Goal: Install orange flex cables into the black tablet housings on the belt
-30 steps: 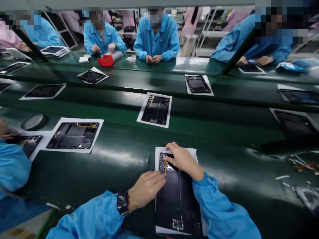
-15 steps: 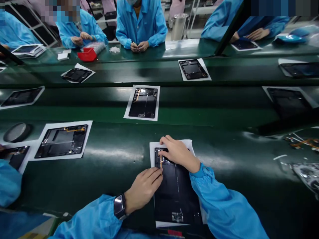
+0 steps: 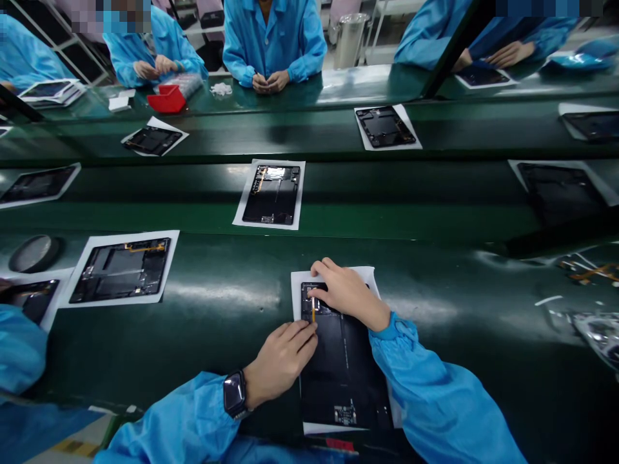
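Note:
A black tablet with its inner parts exposed lies on a white sheet at the front of the green bench. Along its upper left runs a narrow orange flex cable. My left hand, with a watch on the wrist, comes in from the left and has its fingertips closed on the cable's lower end. Over the tablet's top edge is my right hand, its thumb and fingers bent around the cable's upper end. The fingertips partly hide the cable and the parts beneath.
Left of me, another opened tablet lies on paper near a round dark dish. Flex cables and a clear plastic bag are at right. Opened tablets ride on belts ahead. People in blue coats sit opposite, near a red bin.
Tablets on the nearer belt have shifted slightly left, those on the farther belt slightly right. My hands stay nearly in place at the cable. The view has tilted a little.

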Available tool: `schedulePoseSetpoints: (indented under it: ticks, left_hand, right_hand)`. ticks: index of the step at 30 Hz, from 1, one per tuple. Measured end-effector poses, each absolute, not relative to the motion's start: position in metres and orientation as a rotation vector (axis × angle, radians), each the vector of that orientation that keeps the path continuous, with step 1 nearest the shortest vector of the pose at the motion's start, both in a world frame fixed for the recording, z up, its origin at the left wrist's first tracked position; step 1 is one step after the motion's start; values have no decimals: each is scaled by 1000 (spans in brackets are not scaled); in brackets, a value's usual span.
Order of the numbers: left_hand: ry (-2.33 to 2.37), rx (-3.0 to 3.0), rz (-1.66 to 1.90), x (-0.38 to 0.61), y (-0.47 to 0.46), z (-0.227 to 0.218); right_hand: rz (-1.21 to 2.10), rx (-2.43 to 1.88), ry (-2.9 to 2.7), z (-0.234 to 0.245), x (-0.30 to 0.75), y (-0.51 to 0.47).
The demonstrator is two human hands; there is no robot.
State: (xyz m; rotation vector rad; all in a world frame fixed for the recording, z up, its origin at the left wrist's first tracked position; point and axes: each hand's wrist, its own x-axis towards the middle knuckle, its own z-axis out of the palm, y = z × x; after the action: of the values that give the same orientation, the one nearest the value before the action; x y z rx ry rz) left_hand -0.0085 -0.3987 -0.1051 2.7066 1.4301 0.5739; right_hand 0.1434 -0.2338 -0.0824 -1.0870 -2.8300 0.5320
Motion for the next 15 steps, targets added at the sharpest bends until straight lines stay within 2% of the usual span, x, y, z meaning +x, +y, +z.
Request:
schedulePoseSetpoints:
  ticks: [15]
  left_hand:
    - [1434, 2634, 569, -10, -394, -100]
  right_hand:
    - [509, -1087, -2835, -77, 142, -235]
